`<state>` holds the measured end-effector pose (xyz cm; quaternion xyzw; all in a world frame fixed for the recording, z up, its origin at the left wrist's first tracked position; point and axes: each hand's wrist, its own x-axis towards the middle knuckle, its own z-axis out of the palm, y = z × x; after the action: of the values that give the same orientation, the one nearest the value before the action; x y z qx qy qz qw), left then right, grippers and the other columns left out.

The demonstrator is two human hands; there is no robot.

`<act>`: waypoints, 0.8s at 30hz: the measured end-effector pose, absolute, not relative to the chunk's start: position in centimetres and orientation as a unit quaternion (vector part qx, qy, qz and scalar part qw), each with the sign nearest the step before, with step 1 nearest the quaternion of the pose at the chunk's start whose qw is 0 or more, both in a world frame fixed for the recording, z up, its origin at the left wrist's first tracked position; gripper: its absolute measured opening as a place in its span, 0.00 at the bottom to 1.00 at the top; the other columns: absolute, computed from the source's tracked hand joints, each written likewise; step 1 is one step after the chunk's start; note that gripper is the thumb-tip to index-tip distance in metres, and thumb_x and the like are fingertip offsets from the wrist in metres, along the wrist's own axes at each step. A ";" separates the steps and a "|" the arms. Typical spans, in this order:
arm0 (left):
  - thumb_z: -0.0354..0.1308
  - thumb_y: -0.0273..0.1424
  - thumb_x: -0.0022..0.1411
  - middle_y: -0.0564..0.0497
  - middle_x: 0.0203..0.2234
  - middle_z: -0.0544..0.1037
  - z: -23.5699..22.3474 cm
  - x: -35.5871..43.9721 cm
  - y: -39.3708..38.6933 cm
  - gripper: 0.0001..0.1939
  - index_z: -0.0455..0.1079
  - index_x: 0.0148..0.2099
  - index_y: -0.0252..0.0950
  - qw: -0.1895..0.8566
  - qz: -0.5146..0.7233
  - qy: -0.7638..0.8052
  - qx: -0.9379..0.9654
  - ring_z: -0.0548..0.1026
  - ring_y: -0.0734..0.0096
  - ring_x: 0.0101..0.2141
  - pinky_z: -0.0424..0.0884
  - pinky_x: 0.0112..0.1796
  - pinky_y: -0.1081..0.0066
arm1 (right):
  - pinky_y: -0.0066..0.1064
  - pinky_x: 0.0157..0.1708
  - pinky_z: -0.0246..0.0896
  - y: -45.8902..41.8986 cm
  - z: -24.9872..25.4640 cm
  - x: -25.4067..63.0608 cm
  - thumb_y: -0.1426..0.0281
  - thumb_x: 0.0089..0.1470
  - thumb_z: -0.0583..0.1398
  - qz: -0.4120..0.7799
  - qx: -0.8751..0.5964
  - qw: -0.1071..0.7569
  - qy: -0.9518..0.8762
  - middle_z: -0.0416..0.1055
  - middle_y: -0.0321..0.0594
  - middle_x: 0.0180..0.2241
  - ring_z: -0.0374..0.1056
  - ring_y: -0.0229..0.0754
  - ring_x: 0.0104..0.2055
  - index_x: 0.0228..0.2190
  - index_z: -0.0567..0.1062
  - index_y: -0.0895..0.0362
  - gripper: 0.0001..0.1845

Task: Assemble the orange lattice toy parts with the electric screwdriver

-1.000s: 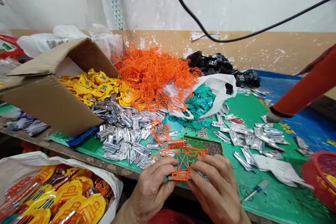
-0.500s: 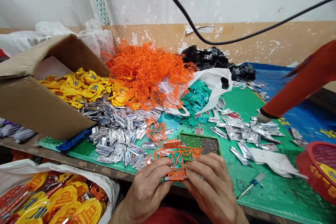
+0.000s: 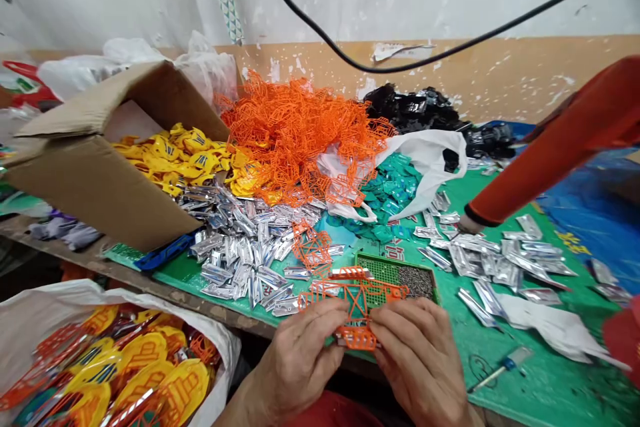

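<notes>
An orange plastic lattice frame (image 3: 357, 307) is held low over the table's front edge, between both my hands. My left hand (image 3: 303, 350) pinches its left side, fingers closed. On the opposite side my right hand (image 3: 417, 353) is closed on the frame too. Part of a silver piece shows at the frame's near end, partly hidden by fingers and lattice. Just behind the hands lies a green tray (image 3: 373, 260) with small dark metal pieces (image 3: 417, 279), perhaps screws. Another orange frame (image 3: 311, 245) rests beyond, beside a pile of silver parts (image 3: 240, 240).
A cardboard box (image 3: 95, 180) spills yellow parts (image 3: 180, 157) at left. Orange frames (image 3: 295, 127) are heaped behind. An orange-red tool (image 3: 545, 153) slants in from the right above silver pieces. A screwdriver (image 3: 500, 370) lies front right. A white bag (image 3: 227, 353) holds yellow pieces.
The camera view has shifted, so most of the scene sits further right. The orange-red tool's tip has moved left in view. Both hands keep hold of the orange frame.
</notes>
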<state>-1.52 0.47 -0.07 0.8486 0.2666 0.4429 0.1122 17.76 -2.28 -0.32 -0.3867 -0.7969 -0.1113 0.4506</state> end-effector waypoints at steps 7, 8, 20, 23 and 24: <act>0.52 0.20 0.61 0.38 0.43 0.80 -0.5 -1.7 -0.3 0.17 0.61 0.53 0.29 0.131 0.462 0.256 0.839 0.77 0.70 0.49 0.71 0.51 0.76 | 0.43 0.48 0.57 -3.1 -1.6 18.3 0.79 0.59 0.58 -0.150 -0.369 0.449 -0.800 0.79 0.46 0.31 0.69 0.44 0.42 0.35 0.75 0.62 0.06; 0.52 0.20 0.62 0.38 0.43 0.80 -0.6 -1.7 -0.4 0.17 0.61 0.54 0.29 0.131 0.459 0.254 0.841 0.77 0.69 0.48 0.71 0.50 0.75 | 0.43 0.48 0.58 -3.2 -1.8 18.3 0.79 0.59 0.58 -0.152 -0.369 0.450 -0.799 0.79 0.46 0.31 0.69 0.44 0.42 0.35 0.75 0.62 0.06; 0.50 0.21 0.65 0.41 0.36 0.82 1.0 -1.2 -0.8 0.06 0.68 0.38 0.32 0.113 0.410 0.255 0.869 0.82 0.67 0.36 0.78 0.38 0.74 | 0.38 0.41 0.66 -3.9 -2.2 18.3 0.78 0.57 0.58 -0.123 -0.399 0.455 -0.787 0.79 0.43 0.34 0.73 0.43 0.39 0.40 0.75 0.57 0.09; 0.51 0.20 0.63 0.44 0.32 0.82 0.7 -1.1 -0.6 0.07 0.70 0.36 0.32 0.148 0.422 0.263 0.855 0.81 0.69 0.32 0.78 0.36 0.75 | 0.37 0.38 0.65 -3.7 -1.9 18.1 0.77 0.58 0.58 -0.118 -0.401 0.447 -0.791 0.79 0.41 0.32 0.72 0.42 0.36 0.38 0.75 0.57 0.08; 0.52 0.19 0.63 0.45 0.32 0.82 0.7 -1.2 -0.6 0.08 0.70 0.36 0.32 0.163 0.416 0.273 0.852 0.81 0.69 0.31 0.77 0.35 0.75 | 0.36 0.37 0.64 -3.6 -1.7 18.0 0.76 0.58 0.58 -0.116 -0.399 0.446 -0.793 0.79 0.40 0.31 0.72 0.42 0.35 0.37 0.74 0.57 0.07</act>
<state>-1.19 -0.62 0.73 0.8518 0.2732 0.4163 0.1625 18.04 -3.58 -1.70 -0.3990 -0.7927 -0.1164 0.4460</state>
